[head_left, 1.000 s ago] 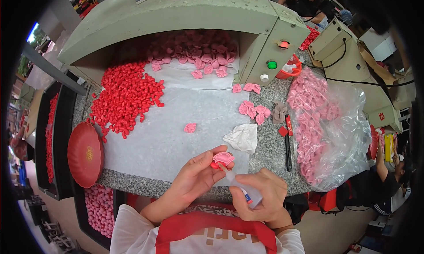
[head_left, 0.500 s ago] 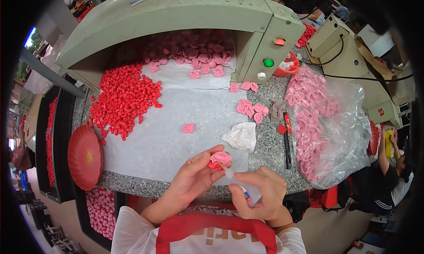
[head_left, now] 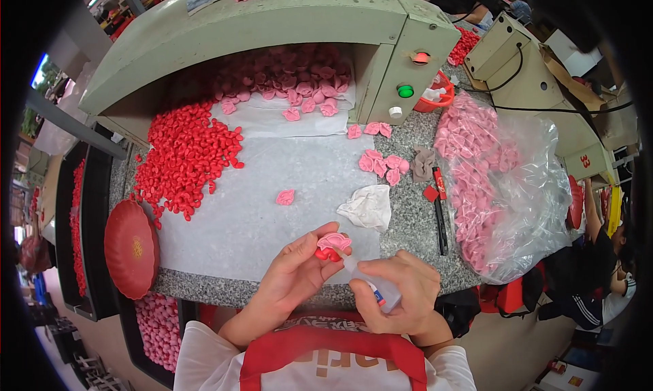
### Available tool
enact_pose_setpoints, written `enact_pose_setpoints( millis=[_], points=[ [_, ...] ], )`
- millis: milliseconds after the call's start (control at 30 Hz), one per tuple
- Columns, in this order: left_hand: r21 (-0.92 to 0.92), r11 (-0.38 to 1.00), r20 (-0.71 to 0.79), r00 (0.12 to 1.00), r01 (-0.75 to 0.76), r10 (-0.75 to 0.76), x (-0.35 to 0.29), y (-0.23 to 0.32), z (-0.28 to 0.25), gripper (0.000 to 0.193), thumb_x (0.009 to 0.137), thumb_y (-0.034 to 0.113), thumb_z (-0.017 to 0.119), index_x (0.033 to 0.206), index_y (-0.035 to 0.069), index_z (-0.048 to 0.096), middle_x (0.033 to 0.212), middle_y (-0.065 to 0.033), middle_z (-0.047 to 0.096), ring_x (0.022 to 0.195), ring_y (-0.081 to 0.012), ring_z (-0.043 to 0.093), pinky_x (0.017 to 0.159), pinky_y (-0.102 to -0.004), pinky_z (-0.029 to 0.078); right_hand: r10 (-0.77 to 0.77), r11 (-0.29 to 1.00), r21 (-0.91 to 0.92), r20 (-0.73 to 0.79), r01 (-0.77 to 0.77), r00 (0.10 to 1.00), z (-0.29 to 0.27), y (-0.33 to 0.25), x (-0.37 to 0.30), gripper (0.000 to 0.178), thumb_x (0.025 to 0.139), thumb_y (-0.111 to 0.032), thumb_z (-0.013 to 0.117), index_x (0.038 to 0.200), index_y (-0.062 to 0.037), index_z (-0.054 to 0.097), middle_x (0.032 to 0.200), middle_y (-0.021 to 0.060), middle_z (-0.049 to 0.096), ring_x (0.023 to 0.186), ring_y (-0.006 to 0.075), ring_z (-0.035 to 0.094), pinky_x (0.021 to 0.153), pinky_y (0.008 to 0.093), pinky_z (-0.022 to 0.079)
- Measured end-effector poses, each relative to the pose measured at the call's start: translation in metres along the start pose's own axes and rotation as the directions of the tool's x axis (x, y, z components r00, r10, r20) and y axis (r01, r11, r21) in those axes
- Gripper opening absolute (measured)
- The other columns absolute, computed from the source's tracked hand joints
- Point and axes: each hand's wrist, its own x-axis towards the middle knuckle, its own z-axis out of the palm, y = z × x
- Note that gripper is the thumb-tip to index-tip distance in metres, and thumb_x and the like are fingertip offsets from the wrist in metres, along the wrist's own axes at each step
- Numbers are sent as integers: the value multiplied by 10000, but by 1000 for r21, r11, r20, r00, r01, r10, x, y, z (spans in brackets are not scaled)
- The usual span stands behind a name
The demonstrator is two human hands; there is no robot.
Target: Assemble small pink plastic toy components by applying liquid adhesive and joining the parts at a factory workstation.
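Between the thumb and fingers of my left hand (head_left: 291, 272) is a small pink moulded piece (head_left: 334, 241) with a shiny red piece (head_left: 326, 253) against its lower side. My right hand (head_left: 413, 289) is wrapped round a translucent squeeze bottle (head_left: 389, 297) with a narrow nozzle. The bottle is tilted, and its nozzle tip is at the right edge of the red and pink pieces; whether it touches them I cannot tell. Beyond my hands, a single pink piece (head_left: 285, 197) lies on the white sheet (head_left: 272, 166). A crumpled white cloth (head_left: 367, 207) lies to its right.
A heap of red pieces (head_left: 183, 153) spreads at left, above a red scalloped dish (head_left: 131, 248). Behind stands a pale green machine (head_left: 252, 24) with pink pieces inside. At right are a black pen (head_left: 441, 228) and a clear bag (head_left: 530, 194) of pink pieces.
The whole view has shifted slightly, so the bench things sit a little further left. Both hands keep nearly the same pose, the nozzle still at the held pieces.
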Motion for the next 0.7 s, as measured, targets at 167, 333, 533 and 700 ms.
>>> enact_pose_setpoints(
  millis=[167,333,533,700],
  points=[
    [-4,1000,12,1000,0,0,1,-1,-1,405,868,280,480,1166,11,434,1050,-111,530,958,-221,523,833,-335,425,21,999,25,-19,-21,1000,-1,-1,0,262,558,20,646,798,9,540,640,90,579,404,162,441,368,248,336],
    [-12,1000,16,1000,-13,13,1,-2,-2,409,868,276,481,1172,7,429,1055,-112,532,964,-221,524,839,-338,422,32,999,32,-24,-31,999,-3,-2,-1,258,559,18,645,795,6,540,634,91,585,403,159,438,370,246,335],
    [4,1000,-10,1000,-15,15,-1,-1,2,414,864,277,490,1176,12,429,1054,-101,540,967,-197,526,841,-336,421,43,999,18,-19,-42,999,-4,-2,0,254,559,21,642,791,4,539,628,89,585,405,158,443,372,246,338],
    [-14,1000,25,1000,-10,10,-1,-1,1,408,861,268,498,1176,19,432,1053,-97,542,969,-187,526,842,-329,423,42,999,23,-39,-42,998,-5,0,0,253,559,24,640,789,8,537,640,92,587,407,159,445,375,247,343]
  ],
)
